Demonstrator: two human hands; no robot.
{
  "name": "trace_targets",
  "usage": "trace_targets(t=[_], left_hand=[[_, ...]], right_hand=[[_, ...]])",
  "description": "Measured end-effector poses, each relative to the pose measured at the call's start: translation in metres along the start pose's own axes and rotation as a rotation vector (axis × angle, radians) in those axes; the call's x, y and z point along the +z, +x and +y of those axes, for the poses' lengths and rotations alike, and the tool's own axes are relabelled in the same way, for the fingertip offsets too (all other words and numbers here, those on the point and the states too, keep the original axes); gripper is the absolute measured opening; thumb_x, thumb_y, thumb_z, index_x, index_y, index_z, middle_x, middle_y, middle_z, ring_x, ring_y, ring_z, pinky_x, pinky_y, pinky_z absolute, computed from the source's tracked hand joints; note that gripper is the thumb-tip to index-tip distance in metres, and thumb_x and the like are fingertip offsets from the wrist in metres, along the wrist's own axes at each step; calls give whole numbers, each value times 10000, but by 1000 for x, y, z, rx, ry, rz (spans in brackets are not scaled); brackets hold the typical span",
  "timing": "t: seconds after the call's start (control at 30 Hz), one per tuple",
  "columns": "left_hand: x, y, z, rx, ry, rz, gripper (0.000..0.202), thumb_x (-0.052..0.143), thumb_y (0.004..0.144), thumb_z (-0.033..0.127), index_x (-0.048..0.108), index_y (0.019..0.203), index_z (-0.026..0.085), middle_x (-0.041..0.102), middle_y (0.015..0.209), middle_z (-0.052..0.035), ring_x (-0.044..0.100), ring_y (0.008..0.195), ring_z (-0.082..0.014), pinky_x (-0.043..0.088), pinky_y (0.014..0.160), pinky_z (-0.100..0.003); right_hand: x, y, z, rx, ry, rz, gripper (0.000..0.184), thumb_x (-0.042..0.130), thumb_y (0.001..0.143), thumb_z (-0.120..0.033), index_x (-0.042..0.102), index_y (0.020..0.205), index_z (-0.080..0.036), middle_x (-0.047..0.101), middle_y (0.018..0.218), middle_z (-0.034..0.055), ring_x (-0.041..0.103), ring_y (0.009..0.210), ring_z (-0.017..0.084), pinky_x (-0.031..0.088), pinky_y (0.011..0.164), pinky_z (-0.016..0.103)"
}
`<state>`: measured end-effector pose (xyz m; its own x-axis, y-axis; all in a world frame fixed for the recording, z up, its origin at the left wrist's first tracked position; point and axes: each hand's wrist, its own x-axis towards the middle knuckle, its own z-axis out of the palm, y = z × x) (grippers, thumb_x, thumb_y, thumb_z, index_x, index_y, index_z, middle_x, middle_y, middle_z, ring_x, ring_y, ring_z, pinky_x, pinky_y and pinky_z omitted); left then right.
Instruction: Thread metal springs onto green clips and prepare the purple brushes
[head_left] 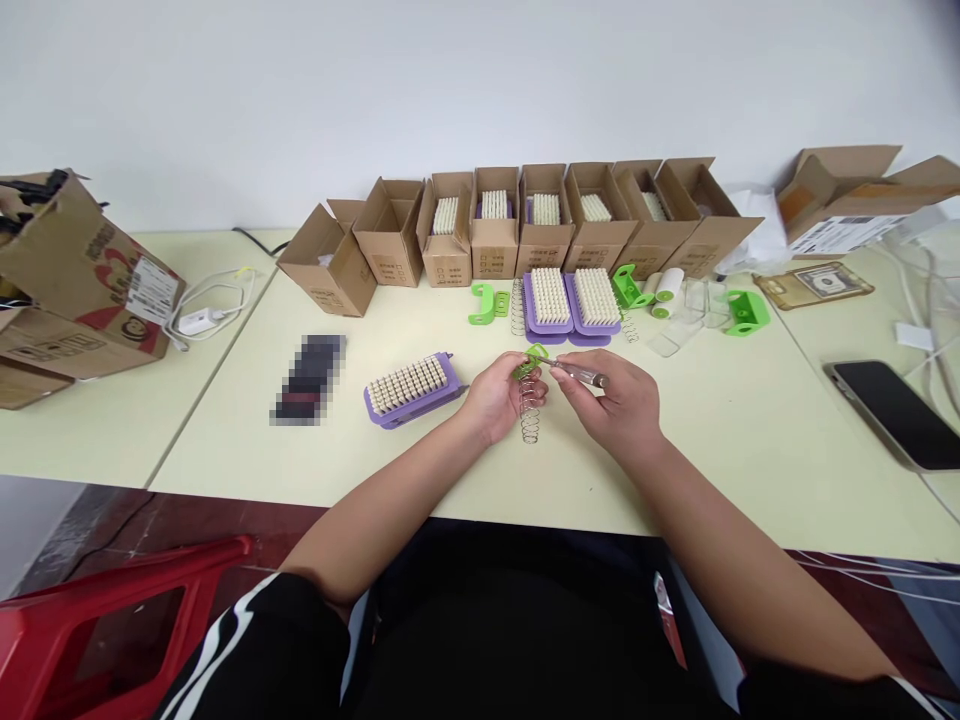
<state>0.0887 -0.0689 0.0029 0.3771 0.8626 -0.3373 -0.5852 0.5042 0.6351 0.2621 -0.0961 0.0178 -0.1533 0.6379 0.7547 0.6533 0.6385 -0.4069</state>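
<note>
My left hand (496,400) grips a small green plastic frame (534,356), with a metal coil spring (529,425) hanging below it. In my right hand (619,405) is a screwdriver (581,374) with a clear handle, its tip pointing left at the green frame. Whether the tip touches the frame is hard to see. Left of my hands lies a purple block with cream pegs (409,390). Beyond them stand two more purple peg blocks (547,300), with another spring (517,308) and a green bracket (482,304) beside them.
A row of open cardboard boxes (448,262) lines the wall, several holding peg blocks. Green brackets (746,312), white rollers (667,285) and clear plastic pieces (679,330) lie at the back right. A phone (896,410) rests near the right edge; a large carton (90,280) stands left.
</note>
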Motion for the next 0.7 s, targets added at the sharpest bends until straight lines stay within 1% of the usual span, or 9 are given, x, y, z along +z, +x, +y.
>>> trace_targets(t=[0.23, 0.47, 0.53, 0.6, 0.63, 0.7], left_hand=[[2, -2, -1, 30, 32, 10, 142, 638, 888, 258, 503, 895, 215, 584, 782, -13, 581, 600, -155, 461, 581, -289], [5, -3, -3, 47, 16, 45, 139, 620, 902, 244, 487, 880, 209, 583, 783, -13, 565, 592, -137, 447, 584, -273], [6, -4, -4, 72, 31, 62, 145, 615, 906, 247, 477, 876, 211, 581, 790, -11, 559, 589, -132, 448, 583, -271], [5, -5, -5, 115, 59, 75, 167, 618, 903, 246, 457, 866, 218, 573, 793, -4, 562, 596, -134, 452, 585, -271], [5, -5, -6, 137, 75, 78, 178, 617, 901, 240, 444, 861, 223, 565, 789, 2, 561, 596, -135, 453, 584, -272], [5, -5, -8, 167, 111, 78, 196, 607, 898, 223, 415, 857, 232, 543, 777, 14, 553, 589, -134, 452, 577, -269]], right_hand=[[-1, 0, -3, 14, -23, 3, 131, 730, 990, -328, 733, 1098, -254, 818, 958, 34, 785, 839, 217, 611, 718, 329], [1, -3, -5, -53, -91, 37, 150, 750, 971, -277, 727, 1117, -248, 823, 996, 42, 784, 886, 223, 620, 762, 333], [3, -4, -7, -49, -96, 41, 146, 753, 967, -275, 735, 1110, -248, 825, 997, 43, 785, 890, 225, 623, 772, 337], [4, -4, -10, 6, -80, 50, 129, 753, 968, -310, 750, 1082, -250, 825, 982, 40, 785, 875, 226, 623, 768, 341], [4, -3, -11, 59, -63, 56, 125, 750, 971, -338, 760, 1062, -252, 824, 974, 37, 784, 865, 225, 623, 767, 344], [2, 0, -14, 209, -6, 63, 151, 736, 978, -399, 780, 1008, -258, 822, 958, 27, 783, 846, 223, 625, 764, 348]])
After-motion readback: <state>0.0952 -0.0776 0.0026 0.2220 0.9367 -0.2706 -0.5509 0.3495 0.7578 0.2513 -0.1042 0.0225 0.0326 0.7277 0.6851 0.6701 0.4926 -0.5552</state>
